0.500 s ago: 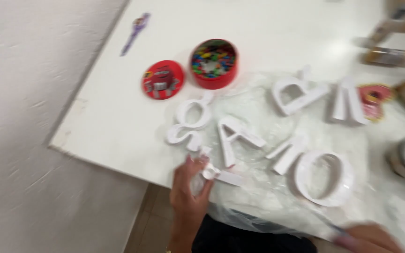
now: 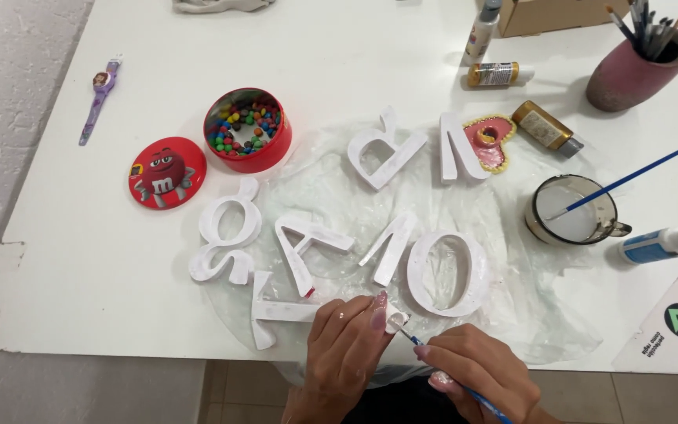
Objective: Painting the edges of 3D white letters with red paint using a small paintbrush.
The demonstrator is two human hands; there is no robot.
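My left hand grips a white block letter lying at the table's near edge, thumb and fingers pinching its right end. My right hand holds a thin blue-handled paintbrush whose tip touches that end of the letter. Several other white letters lie on a clear plastic sheet: a round letter, a slanted bar, an angular letter and a curly symbol.
A red tin of coloured candies and its red lid sit at left, a purple watch further left. A mug of white paint with a blue brush, paint bottles, a red heart and a brush pot stand at right.
The view has steadied and come closer. My left hand has closed on the near letter, and my right hand has moved left, bringing the brush to it.
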